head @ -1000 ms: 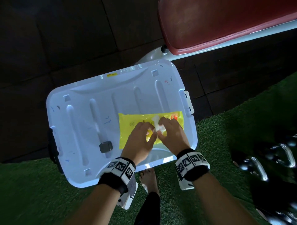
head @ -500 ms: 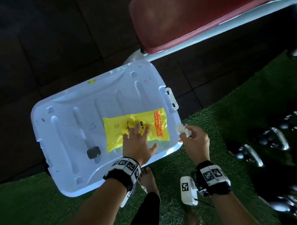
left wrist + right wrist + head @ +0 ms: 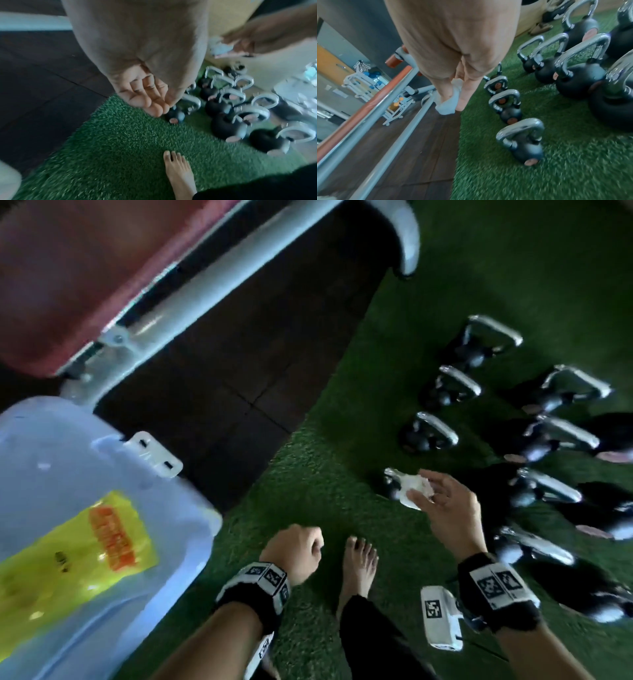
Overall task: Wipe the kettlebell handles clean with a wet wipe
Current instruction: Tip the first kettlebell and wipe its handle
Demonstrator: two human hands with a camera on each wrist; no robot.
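Several black kettlebells with chrome handles [image 3: 436,431] stand in rows on green turf at the right. My right hand [image 3: 423,491] pinches a crumpled white wet wipe [image 3: 411,487] just above the nearest small kettlebell [image 3: 390,486], which the wipe partly hides. In the right wrist view the wipe [image 3: 448,106] hangs between thumb and fingers [image 3: 464,94], left of the small kettlebells [image 3: 520,140]. My left hand [image 3: 301,546] hovers over the turf with fingers curled [image 3: 145,94], holding nothing. The yellow wipe pack [image 3: 75,556] lies on the white bin lid [image 3: 68,460] at the left.
A bench with a red pad [image 3: 85,268] and white metal frame [image 3: 212,285] stands over dark floor tiles [image 3: 239,392] at the upper left. My bare foot [image 3: 359,563] is on the turf [image 3: 308,491] between my hands. Larger kettlebells [image 3: 580,81] crowd the right side.
My right hand carried the wipe from the bin lid's edge rightwards to the nearest kettlebell. My left hand came off the yellow pack and curled up. The view swung right.
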